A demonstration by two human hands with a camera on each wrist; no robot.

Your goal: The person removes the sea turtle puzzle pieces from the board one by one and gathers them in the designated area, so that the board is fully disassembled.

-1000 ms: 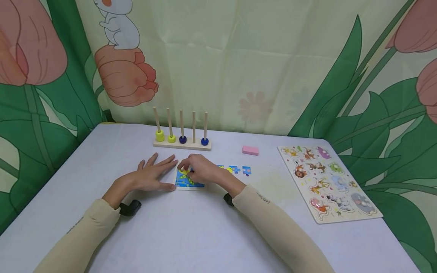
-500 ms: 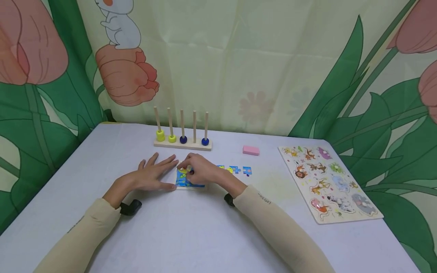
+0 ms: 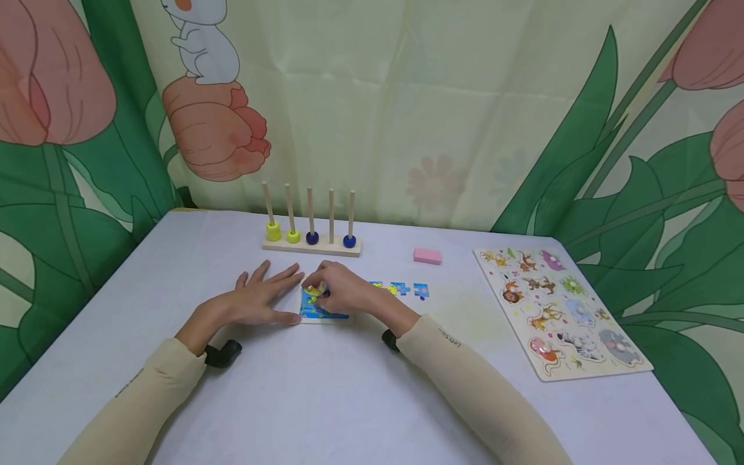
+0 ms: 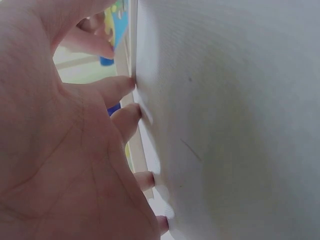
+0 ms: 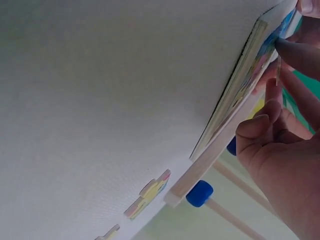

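A small jigsaw board (image 3: 325,321) with a blue and yellow picture lies at mid-table in the head view. My left hand (image 3: 259,299) is spread beside its left side, thumb at the near left corner and fingertips down on the table and frame. My right hand (image 3: 340,289) bends over the board from the right. Between its thumb and fingers it pinches a thin jigsaw piece (image 5: 278,72), seen edge-on in the right wrist view. The back of that hand hides the board's right part in the head view. Loose jigsaw pieces (image 3: 400,289) lie in a row to the right.
Behind the board stands a wooden peg stand (image 3: 310,248) with yellow and blue beads on upright rods. A pink block (image 3: 427,256) lies behind the loose pieces. Far right on the table (image 3: 290,400) is an animal peg puzzle (image 3: 523,323). A printed curtain (image 3: 372,116) hangs behind.
Over the board, my right fingers have shifted slightly, and less of the yellow-green picture shows beneath them than a second ago. My left hand keeps its place.
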